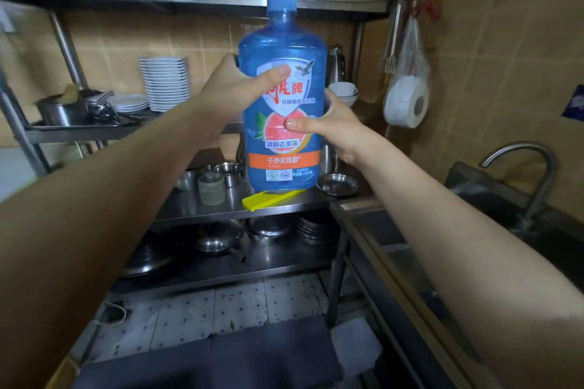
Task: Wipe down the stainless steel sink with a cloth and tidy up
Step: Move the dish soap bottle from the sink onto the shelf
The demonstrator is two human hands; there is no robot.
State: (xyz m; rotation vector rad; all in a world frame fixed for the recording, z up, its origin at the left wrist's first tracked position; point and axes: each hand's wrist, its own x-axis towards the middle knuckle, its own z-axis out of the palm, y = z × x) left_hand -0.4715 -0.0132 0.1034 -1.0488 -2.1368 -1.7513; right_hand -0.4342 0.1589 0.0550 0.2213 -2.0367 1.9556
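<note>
A tall blue dish-soap bottle (282, 50) with a pump top and a grapefruit label is held upright above the steel rack's middle shelf (196, 208). My left hand (234, 88) grips its left side, thumb across the label. On the right side my right hand (331, 123) grips lower down, thumb on the grapefruit picture. The bottle's base hovers just over a yellow plastic piece (268, 199). The stainless steel sink (493, 199) with its curved faucet (534, 174) lies at the right. No cloth is in view.
Steel bowls (337, 185) and a small jar (211, 188) stand on the middle shelf. Pots and lids fill the lower shelf (221, 243). Stacked white plates (165, 82) sit on the upper rack. A bagged paper roll (407, 98) hangs on the tiled wall.
</note>
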